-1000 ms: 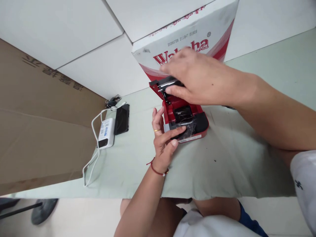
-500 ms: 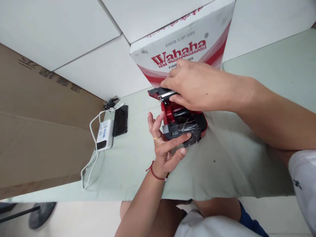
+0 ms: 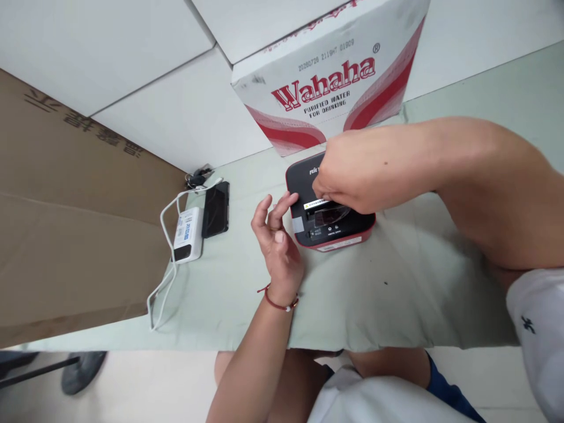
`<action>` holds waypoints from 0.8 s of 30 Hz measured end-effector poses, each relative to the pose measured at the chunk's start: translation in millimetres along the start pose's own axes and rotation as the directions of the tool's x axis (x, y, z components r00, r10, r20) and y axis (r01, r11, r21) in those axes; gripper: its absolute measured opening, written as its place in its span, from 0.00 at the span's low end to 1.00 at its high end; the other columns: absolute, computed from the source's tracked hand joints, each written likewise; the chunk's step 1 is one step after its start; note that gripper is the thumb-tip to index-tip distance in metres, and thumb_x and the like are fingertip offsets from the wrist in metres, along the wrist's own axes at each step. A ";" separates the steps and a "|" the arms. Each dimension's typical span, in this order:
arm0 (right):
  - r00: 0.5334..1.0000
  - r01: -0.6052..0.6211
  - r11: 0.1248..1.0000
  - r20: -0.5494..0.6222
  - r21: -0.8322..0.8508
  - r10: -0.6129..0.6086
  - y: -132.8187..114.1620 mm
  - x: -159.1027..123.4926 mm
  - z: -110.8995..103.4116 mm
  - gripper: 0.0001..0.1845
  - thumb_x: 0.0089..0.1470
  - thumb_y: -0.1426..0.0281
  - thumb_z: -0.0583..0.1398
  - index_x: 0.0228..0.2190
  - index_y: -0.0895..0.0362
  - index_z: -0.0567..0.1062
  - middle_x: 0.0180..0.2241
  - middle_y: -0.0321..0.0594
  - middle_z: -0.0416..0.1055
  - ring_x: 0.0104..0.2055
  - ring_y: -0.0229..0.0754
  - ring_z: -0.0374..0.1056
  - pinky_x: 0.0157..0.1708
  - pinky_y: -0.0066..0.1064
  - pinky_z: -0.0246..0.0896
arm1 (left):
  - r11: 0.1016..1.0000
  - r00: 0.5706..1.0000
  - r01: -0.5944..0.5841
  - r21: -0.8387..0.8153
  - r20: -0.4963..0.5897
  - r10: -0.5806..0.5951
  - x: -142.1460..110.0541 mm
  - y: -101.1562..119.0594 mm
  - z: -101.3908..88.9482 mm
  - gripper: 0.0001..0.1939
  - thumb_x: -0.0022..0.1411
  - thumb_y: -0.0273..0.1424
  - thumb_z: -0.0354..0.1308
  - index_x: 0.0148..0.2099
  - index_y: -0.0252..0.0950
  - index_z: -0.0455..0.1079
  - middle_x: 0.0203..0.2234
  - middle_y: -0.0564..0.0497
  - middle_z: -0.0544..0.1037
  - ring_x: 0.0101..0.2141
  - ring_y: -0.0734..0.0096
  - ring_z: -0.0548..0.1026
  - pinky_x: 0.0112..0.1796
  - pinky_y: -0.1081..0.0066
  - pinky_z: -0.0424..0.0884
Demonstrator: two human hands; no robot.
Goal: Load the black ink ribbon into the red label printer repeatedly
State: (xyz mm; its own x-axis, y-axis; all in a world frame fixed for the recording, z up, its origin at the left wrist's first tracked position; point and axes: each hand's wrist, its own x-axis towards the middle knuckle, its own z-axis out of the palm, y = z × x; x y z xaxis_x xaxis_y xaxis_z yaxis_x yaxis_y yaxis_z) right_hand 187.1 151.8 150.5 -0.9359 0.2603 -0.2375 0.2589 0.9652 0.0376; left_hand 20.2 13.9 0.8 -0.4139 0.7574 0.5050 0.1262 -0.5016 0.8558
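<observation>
A small label printer with a black lid and red sides sits on the cloth, its lid down. Clear film or label lies at the slot in its top, near a white warning strip. My right hand rests on the lid with its fingers curled in, and part of the lid is hidden under it. To the left of the printer is my left hand, fingers apart and holding nothing, one fingertip at the printer's left edge.
Behind the printer stands a white and red Wahaha water carton. A large brown cardboard box fills the left. Between them lie a phone, a white power bank with a white cable, and dark keys. Pale green cloth covers the table.
The printer's lid, raised before with its inside showing, is now down. My right hand moved down onto it. My left hand drew back from the printer's front to its left side.
</observation>
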 end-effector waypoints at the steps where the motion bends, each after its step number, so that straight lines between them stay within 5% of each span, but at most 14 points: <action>1: 1.000 0.015 1.000 -0.013 -0.007 -0.015 -0.4 0.3 0.7 0.12 0.63 0.71 0.55 0.31 0.56 0.77 0.23 0.43 0.68 0.25 0.42 0.56 0.30 0.39 0.50 | 0.999 1.000 0.026 -0.034 -0.010 -0.026 1.4 0.5 0.9 0.23 0.73 0.51 0.62 0.65 0.51 0.71 0.54 0.50 0.85 0.67 0.54 0.75 0.76 0.46 0.54; 7: 0.996 -0.031 1.000 -0.081 0.000 0.031 -9.0 1.8 2.4 0.09 0.59 0.74 0.57 0.31 0.57 0.78 0.20 0.41 0.64 0.26 0.42 0.58 0.31 0.37 0.50 | 0.983 0.989 0.143 -0.117 -0.014 -0.146 9.8 -5.0 -3.1 0.30 0.59 0.39 0.75 0.62 0.54 0.74 0.61 0.52 0.80 0.71 0.53 0.70 0.76 0.49 0.56; 11: 0.983 -0.076 0.997 -0.165 0.030 0.080 -5.5 4.2 -0.4 0.16 0.66 0.70 0.53 0.29 0.56 0.77 0.23 0.43 0.69 0.25 0.41 0.56 0.30 0.38 0.48 | 0.942 0.959 0.282 -0.182 0.053 -0.277 14.0 -11.9 -13.2 0.37 0.55 0.37 0.76 0.66 0.59 0.71 0.68 0.54 0.73 0.76 0.53 0.62 0.77 0.49 0.56; 16: 0.953 -0.154 0.978 -0.241 0.144 0.186 -3.7 6.4 -1.0 0.16 0.66 0.69 0.54 0.31 0.55 0.79 0.27 0.44 0.73 0.27 0.43 0.60 0.31 0.39 0.49 | 0.870 0.912 0.411 -0.273 0.100 -0.399 15.4 -14.2 -16.5 0.43 0.55 0.31 0.73 0.70 0.62 0.65 0.68 0.54 0.73 0.72 0.58 0.67 0.72 0.54 0.68; 24: 0.967 0.017 0.967 -0.249 0.254 0.049 -9.6 -7.2 -15.8 0.12 0.65 0.72 0.58 0.34 0.57 0.81 0.23 0.36 0.70 0.27 0.37 0.55 0.31 0.36 0.46 | 0.794 0.877 0.467 -0.389 0.088 -0.473 14.9 -5.2 -4.0 0.47 0.51 0.25 0.72 0.68 0.64 0.65 0.64 0.57 0.75 0.67 0.67 0.71 0.64 0.67 0.73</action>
State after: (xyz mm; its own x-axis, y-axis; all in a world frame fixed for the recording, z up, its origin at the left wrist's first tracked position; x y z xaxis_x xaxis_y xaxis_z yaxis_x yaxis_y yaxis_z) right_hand 187.6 141.1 167.2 -0.9521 0.3053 0.0142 0.2954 0.9312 -0.2137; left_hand 9.7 26.1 3.4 -0.3432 0.9380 0.0482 -0.4442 -0.2074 0.8716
